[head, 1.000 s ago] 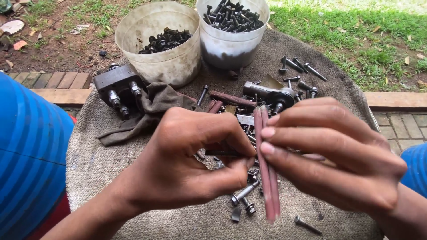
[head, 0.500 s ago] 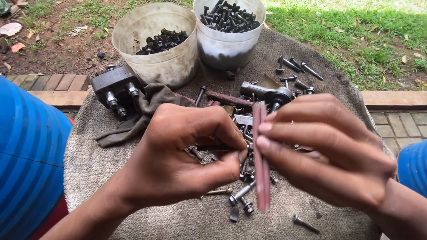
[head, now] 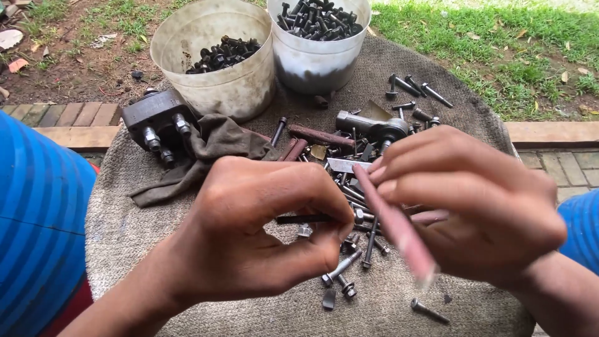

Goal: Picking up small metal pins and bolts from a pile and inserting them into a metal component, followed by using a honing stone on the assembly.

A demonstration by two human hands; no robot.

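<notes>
The left hand (head: 249,231) pinches a thin dark rod (head: 306,219); the right hand (head: 462,206) grips a reddish bar (head: 396,228). Tilted toward five o'clock and blurred, the bar could slip onto the loose bolts (head: 340,274)

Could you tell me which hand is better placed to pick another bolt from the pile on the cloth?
Probably the left hand: it pinches only a thin dark rod right above the loose bolts, while the right hand's fingers are wrapped around a long reddish bar.

I see a reddish-brown flat rod (head: 399,231), dark grey metal bolts (head: 340,268) on coarse grey-brown burlap cloth (head: 125,206), two off-white plastic buckets (head: 234,87), an olive-brown rag (head: 206,153) and blue ribbed barrels (head: 37,212).
</notes>
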